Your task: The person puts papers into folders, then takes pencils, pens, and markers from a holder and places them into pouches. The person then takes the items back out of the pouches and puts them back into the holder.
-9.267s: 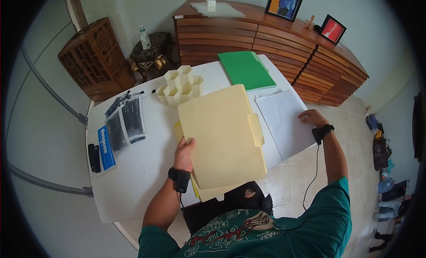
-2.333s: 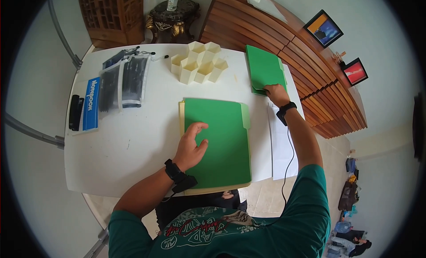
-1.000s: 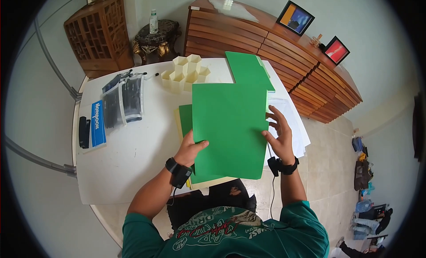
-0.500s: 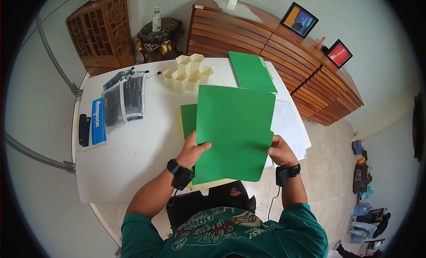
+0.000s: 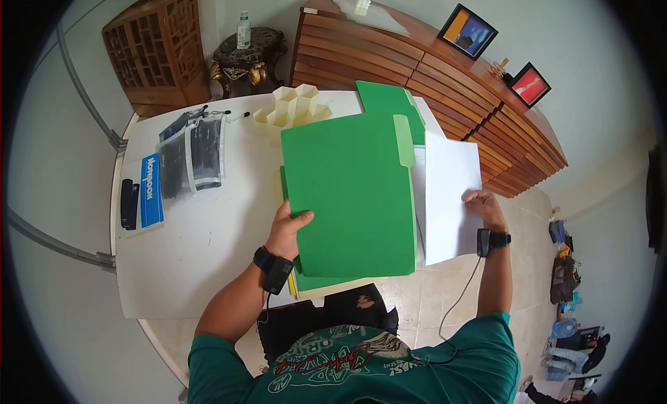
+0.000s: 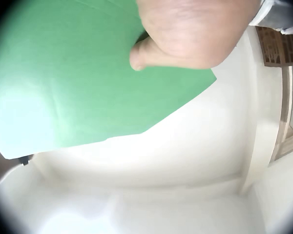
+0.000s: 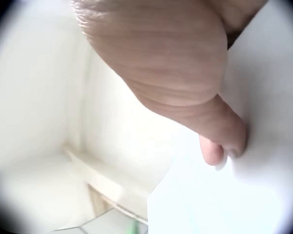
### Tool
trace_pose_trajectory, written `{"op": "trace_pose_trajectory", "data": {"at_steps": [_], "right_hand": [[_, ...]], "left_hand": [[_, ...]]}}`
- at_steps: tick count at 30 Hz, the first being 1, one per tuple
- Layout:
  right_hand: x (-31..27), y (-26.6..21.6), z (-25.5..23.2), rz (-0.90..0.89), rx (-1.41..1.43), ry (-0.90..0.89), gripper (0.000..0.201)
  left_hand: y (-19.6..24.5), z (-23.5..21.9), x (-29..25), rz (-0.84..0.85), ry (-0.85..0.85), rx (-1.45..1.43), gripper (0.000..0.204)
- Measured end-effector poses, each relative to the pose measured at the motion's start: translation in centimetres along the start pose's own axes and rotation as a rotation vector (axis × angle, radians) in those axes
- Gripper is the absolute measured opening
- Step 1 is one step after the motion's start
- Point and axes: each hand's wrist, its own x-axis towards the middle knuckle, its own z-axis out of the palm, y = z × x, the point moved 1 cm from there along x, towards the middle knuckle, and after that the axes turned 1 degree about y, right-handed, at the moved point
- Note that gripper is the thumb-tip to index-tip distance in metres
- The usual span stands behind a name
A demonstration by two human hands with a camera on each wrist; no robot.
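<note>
A green folder with a light green tab is gripped at its left edge by my left hand, thumb on the front. In the left wrist view my left hand presses its thumb onto the folder. My right hand pinches a white sheet by its right edge, raised beside the folder. The right wrist view has my right hand with thumb and finger on the paper. Cream and yellow edges show under the green folder.
Another green folder lies at the table's back right. Cream hexagonal holders stand behind the held folder. On the left are zip pouches, a blue notebook and a black stapler. A slatted wooden cabinet stands behind the table.
My right hand has left the folder's right edge, moved right and lifted a white sheet. The held folder has shifted left, and its tab now shows at the upper right.
</note>
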Motion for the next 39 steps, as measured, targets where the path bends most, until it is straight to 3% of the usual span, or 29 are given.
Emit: {"op": "trace_pose_trajectory", "data": {"at_steps": [2, 4, 7, 9, 10, 11, 12, 14, 16, 17, 18, 19, 20, 21, 23, 24, 26, 27, 29, 30, 33, 35, 39], "right_hand": [[2.4, 3.5, -2.6, 0.043, -0.112, -0.003, 0.012], [3.6, 5.3, -3.3, 0.099, -0.397, -0.086, 0.012], [4.0, 6.6, -3.2, 0.189, -0.467, -0.026, 0.017], [3.8, 7.2, -3.4, -0.156, -0.847, 0.151, 0.021], [3.4, 6.8, -2.6, -0.428, -1.167, 0.354, 0.025], [2.5, 4.4, -0.3, -0.494, -1.045, 0.409, 0.025], [1.7, 2.1, 2.4, -0.368, -0.71, 0.338, 0.025], [-0.6, -1.5, 7.6, -0.172, 0.01, -0.111, 0.051], [-3.5, -4.7, 12.6, -0.034, 0.331, -0.414, 0.061], [-4.0, -4.1, 14.2, -0.021, 0.343, -0.494, 0.058], [-4.4, -4.1, 16.2, -0.123, 0.252, -0.447, 0.055], [-4.5, -4.3, 17.7, -0.225, 0.161, -0.403, 0.052], [-4.3, -4.6, 17.9, -0.226, 0.164, -0.411, 0.052], [-4.1, -5.0, 18.0, -0.162, 0.147, -0.392, 0.048], [-3.5, -5.2, 18.2, -0.1, 0.122, -0.381, 0.045], [-3.1, -4.8, 18.4, -0.069, 0.098, -0.405, 0.044], [-2.3, -3.3, 19.1, -0.113, -0.039, -0.403, 0.045], [-1.9, -2.9, 18.9, -0.111, -0.047, -0.408, 0.045], [-1.6, -4.6, 19.3, -0.043, -0.589, -0.285, 0.046], [-0.3, -3.3, 18.8, -0.206, -0.741, -0.166, 0.043], [4.4, -4.9, 17.8, -0.336, -0.81, -0.008, 0.04], [9.5, -4.2, 17.1, -0.707, -0.853, 0.082, 0.053], [17.4, -4.3, 17.6, -0.748, -1.044, 0.055, 0.073]], "left_hand": [[-0.1, 0.1, 0.0, -0.007, -0.016, -0.077, 0.047], [-0.2, 0.3, 0.1, -0.001, -0.021, -0.062, 0.047], [-0.4, 0.0, 0.3, -0.007, -0.028, -0.044, 0.046], [-0.6, -0.5, 0.2, -0.012, -0.028, -0.043, 0.046], [-0.6, -0.6, 0.3, -0.015, -0.026, -0.027, 0.046], [-0.8, -0.5, 0.3, -0.024, -0.024, -0.012, 0.045], [-0.8, -0.4, 0.3, -0.025, -0.024, -0.009, 0.045], [-1.0, -0.3, 0.2, -0.028, -0.015, -0.003, 0.045], [-1.0, 0.1, 0.1, -0.045, -0.001, 0.06, 0.048], [-0.9, 0.2, 0.0, -0.051, 0.016, 0.117, 0.052], [-1.1, 0.2, 0.0, -0.054, 0.019, 0.122, 0.052], [-1.1, 0.4, 0.1, 0.065, 0.055, 0.185, 0.058], [-1.0, 0.5, 0.0, 0.185, 0.093, 0.245, 0.064], [-0.8, 0.4, -0.1, 0.189, 0.102, 0.247, 0.064], [0.6, 1.0, -0.5, 0.599, 0.228, 0.593, 0.076], [1.0, 0.8, -0.4, 0.603, 0.236, 0.588, 0.076], [1.4, 0.5, -0.2, 0.518, -0.038, 0.62, 0.078], [1.2, 0.6, -0.2, 0.52, -0.031, 0.612, 0.078], [0.1, 0.9, -0.2, 0.261, -0.134, 0.481, 0.08], [-0.2, 0.9, -0.2, 0.27, -0.121, 0.474, 0.08], [-1.1, 0.7, -0.3, 0.149, -0.132, 0.47, 0.08], [-1.6, 0.4, -0.3, 0.101, -0.152, 0.435, 0.079], [-1.5, 0.6, -0.2, 0.058, -0.13, 0.361, 0.079]]}}
